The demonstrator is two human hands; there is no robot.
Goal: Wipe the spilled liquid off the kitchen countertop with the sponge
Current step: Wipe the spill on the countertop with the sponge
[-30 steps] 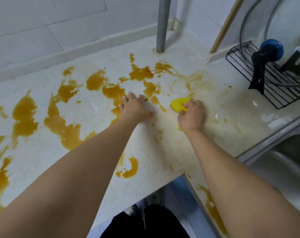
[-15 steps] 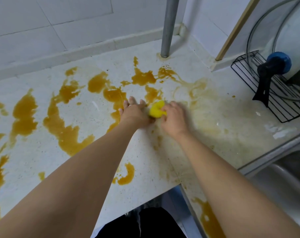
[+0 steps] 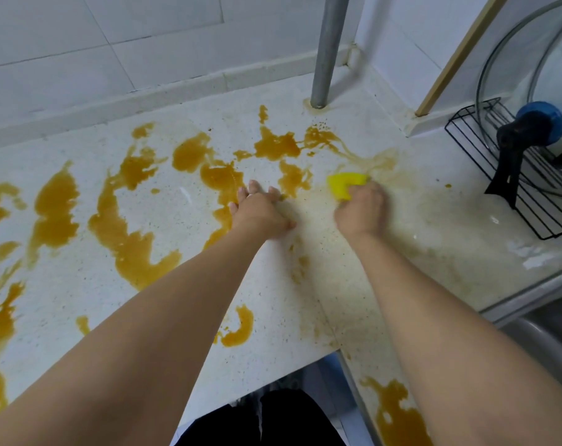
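**Sponge under right hand, spill mostly unwiped**

Sponge (image 3: 345,185), yellow, on the speckled white surface (image 3: 450,220), gripped by right hand (image 3: 361,210) with fingers curled over its near edge; far half of the sponge shows past the knuckles. It sits at the right edge of the spilled liquid (image 3: 125,239), on a pale smeared streak. Left hand (image 3: 260,210) lies flat, fingers spread and straight, pressed on the surface just left of the sponge, fingertips touching an orange-brown puddle. Thick puddles cover the left and back of the surface; one small curl near the front edge, another patch at the front right strip. Metal pole (image 3: 326,49) stands at the back. Black wire rack (image 3: 511,188) with a glass lid (image 3: 511,69) at far right, apart from the hands. Sink (image 3: 550,342) edge lower right.
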